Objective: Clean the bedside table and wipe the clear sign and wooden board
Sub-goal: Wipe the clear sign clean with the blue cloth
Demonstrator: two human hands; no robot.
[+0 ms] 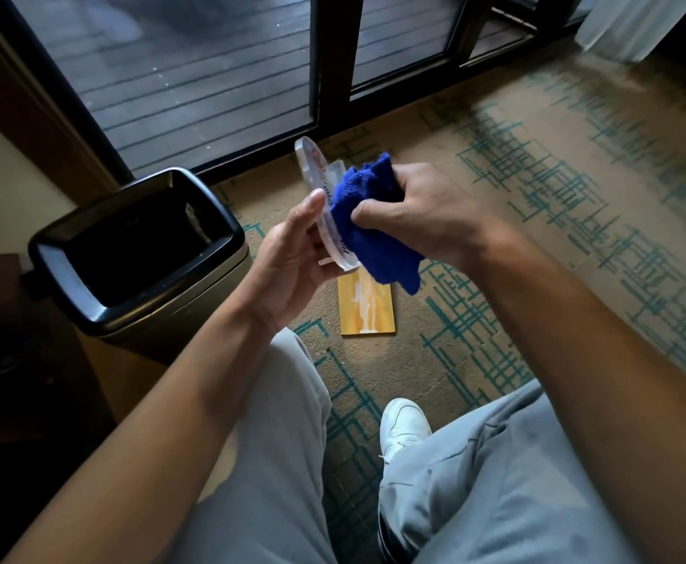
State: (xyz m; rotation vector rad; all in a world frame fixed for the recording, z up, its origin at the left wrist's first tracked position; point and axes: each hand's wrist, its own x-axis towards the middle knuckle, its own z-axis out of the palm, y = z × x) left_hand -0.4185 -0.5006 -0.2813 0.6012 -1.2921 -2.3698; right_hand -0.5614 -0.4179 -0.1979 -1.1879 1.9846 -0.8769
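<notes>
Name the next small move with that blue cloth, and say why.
Probably draw the blue cloth on along the clear sign toward its far end. The right hand presses the bunched cloth on the sign's near half, the left hand grips its lower edge, and the far end shows uncovered. The wooden board lies streaked on the carpet, for later.

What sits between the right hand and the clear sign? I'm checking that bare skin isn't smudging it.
In the head view, the blue cloth lies between the right hand and the clear sign; the left hand holds the sign's edge directly.
</notes>
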